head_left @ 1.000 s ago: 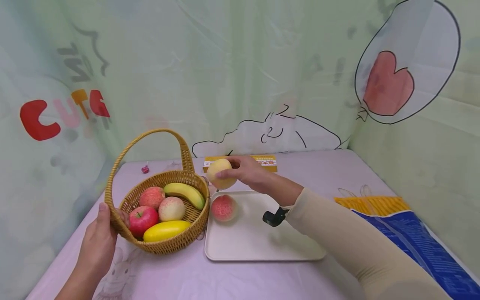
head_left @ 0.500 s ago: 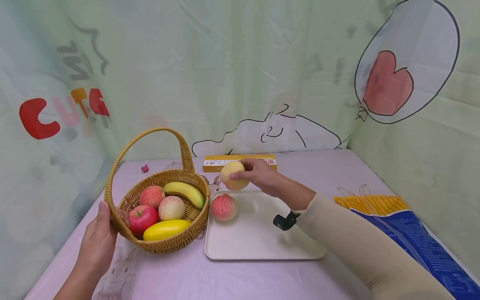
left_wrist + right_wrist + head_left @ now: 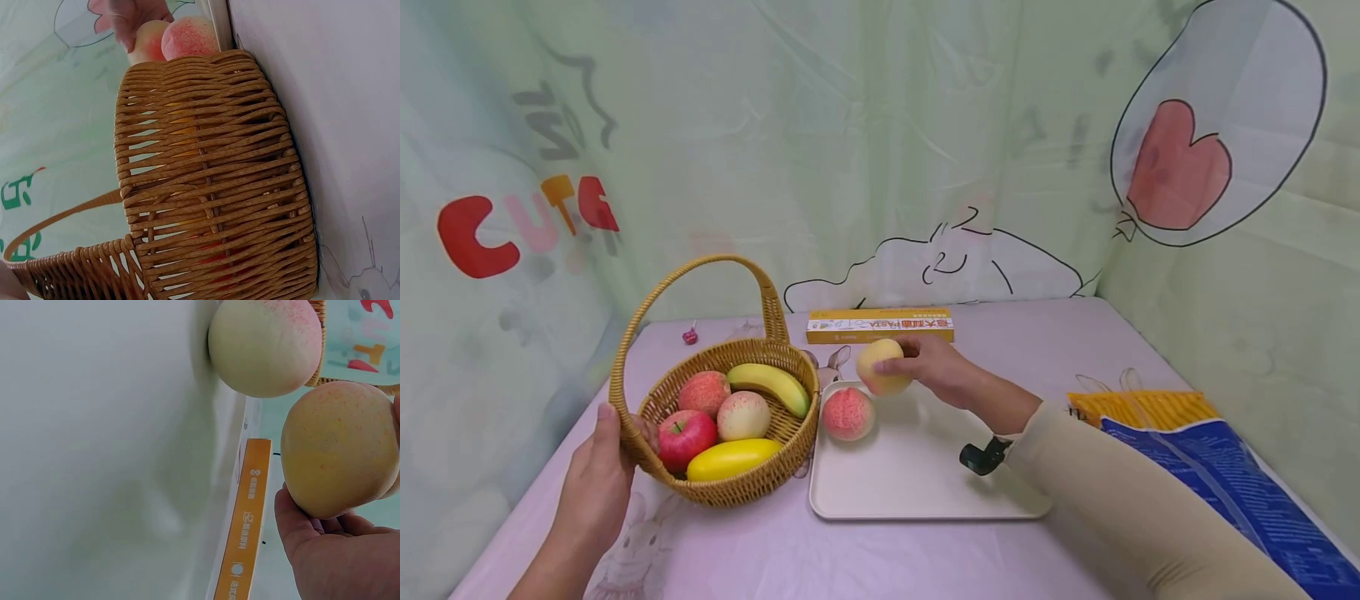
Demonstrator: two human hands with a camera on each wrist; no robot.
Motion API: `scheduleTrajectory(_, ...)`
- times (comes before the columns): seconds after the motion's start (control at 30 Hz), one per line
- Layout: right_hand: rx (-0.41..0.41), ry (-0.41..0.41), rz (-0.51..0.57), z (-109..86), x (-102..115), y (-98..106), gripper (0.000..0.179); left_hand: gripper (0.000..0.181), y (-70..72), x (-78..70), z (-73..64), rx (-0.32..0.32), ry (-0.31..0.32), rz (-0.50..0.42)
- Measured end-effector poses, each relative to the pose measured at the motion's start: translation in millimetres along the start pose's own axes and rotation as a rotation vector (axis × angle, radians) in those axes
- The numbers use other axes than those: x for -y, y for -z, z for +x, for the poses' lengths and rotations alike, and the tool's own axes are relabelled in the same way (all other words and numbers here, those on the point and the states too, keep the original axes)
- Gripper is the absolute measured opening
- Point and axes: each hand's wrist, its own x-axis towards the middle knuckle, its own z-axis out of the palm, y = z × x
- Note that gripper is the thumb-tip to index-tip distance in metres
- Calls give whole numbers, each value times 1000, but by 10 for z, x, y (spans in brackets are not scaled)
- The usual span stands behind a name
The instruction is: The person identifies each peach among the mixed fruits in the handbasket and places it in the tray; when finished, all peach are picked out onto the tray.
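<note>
My right hand (image 3: 942,367) grips a yellow peach (image 3: 880,367), held over the back left part of the white tray (image 3: 925,500). In the right wrist view the fingers (image 3: 294,519) curl round the yellow peach (image 3: 340,450). A pink-red peach (image 3: 848,414) rests on the tray at its left side. With its thumb outside, my left hand (image 3: 597,479) holds the wicker basket (image 3: 737,494) at the foot of its handle. In the basket lie a red apple (image 3: 687,442), a banana (image 3: 769,387), a yellow oblong fruit (image 3: 733,461), a pale speckled peach (image 3: 743,416) and a reddish peach (image 3: 703,393).
A yellow pasta box (image 3: 880,327) lies at the back of the table behind the tray. To the right is a blue and yellow bag (image 3: 1217,467). A small pink item (image 3: 690,336) sits behind the basket. Printed curtains (image 3: 880,167) surround the table.
My right hand has carried the yellow peach rightward and down, from beside the basket to over the tray. My left hand and the basket have stayed in place.
</note>
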Motion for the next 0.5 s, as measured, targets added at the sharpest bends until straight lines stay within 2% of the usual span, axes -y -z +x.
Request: scheduleTrajectory(0.5, -15, -51, 18, -33, -222, 28, 48, 57, 1, 5, -1, 6, -6, -3)
